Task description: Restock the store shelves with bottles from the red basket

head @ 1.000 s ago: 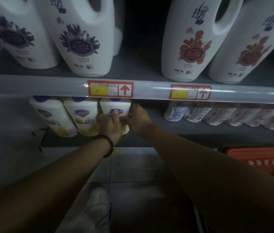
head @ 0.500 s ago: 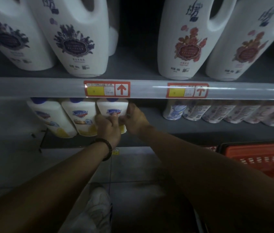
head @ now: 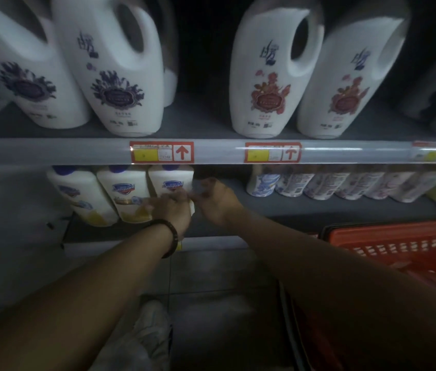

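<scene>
On the lower shelf [head: 305,207], left hand [head: 170,208] grips the white bottle [head: 171,180] low down, right hand [head: 218,203] curls onto its right side, red basket [head: 399,236] nearby.

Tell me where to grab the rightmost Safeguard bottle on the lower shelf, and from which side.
Grip the rightmost Safeguard bottle by its lower body, coming from the front and right. Its cap is tucked behind the shelf rail and the neighbouring bottle crowds its left side, while the space to its right looks open.

Shop aisle, stocked shelves [head: 211,152] (price tags [head: 161,152] on edge), red basket [head: 399,242]
</scene>
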